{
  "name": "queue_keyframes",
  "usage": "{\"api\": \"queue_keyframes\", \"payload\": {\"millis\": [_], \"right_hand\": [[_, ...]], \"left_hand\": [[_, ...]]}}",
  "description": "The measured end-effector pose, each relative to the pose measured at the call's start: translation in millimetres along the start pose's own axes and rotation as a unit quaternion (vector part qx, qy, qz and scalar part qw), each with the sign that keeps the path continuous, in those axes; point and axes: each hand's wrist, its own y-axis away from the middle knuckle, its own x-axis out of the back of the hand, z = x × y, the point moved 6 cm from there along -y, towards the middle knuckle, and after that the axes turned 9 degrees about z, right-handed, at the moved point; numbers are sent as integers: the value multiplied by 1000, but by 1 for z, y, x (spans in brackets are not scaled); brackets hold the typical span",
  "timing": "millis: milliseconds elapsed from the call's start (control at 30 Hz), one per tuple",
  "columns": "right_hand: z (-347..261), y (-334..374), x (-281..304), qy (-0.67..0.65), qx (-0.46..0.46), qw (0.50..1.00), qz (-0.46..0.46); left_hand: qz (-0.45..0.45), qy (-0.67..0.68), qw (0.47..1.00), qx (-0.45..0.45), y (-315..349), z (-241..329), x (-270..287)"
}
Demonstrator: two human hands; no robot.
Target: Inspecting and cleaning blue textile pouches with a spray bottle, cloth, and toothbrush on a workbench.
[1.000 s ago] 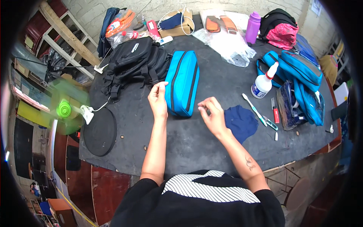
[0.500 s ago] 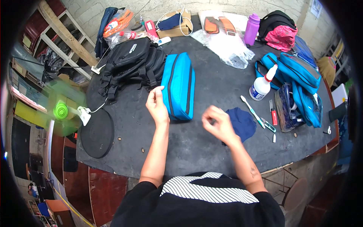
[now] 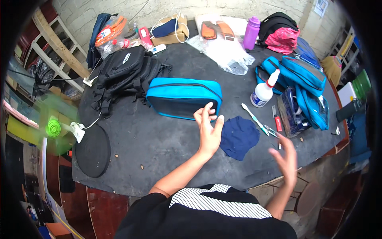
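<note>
A bright blue zippered pouch with a dark mesh side stands crosswise on the black table. My left hand is in front of its right end, fingers apart and holding nothing; whether a fingertip touches the pouch I cannot tell. Farther right, my right hand is over the table's front edge, slightly blurred, its thumb and fingers spread with nothing between them. Between the hands lies a crumpled navy cloth. Beyond the right hand are a toothbrush, small thread snips and a red-handled cutter.
A white bottle with a red-collared nozzle stands near several blue bags on the right. At the left are a black backpack, a round black disc and a running green fan. A purple bottle stands at the back.
The blue pouch has turned from lengthwise to crosswise. My left hand has left its left side and moved right, in front of it. My right hand has moved right, past the navy cloth, and opened.
</note>
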Motion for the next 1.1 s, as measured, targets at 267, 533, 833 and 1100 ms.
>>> {"api": "queue_keyframes", "payload": {"millis": [267, 533, 833, 1100], "right_hand": [[14, -102, -198, -527, -163, 829, -87], [-73, -155, -270, -471, -185, 851, -137], [-60, -209, -185, -253, 179, 951, -6], [-130, -144, -182, 4, 411, 888, 206]], "left_hand": [[335, -139, 913, -186, -55, 30, 155], [-30, 217, 971, 91, -115, -46, 146], [-109, -255, 924, -263, -123, 14, 106], [-116, -331, 903, -249, -150, -11, 71]]}}
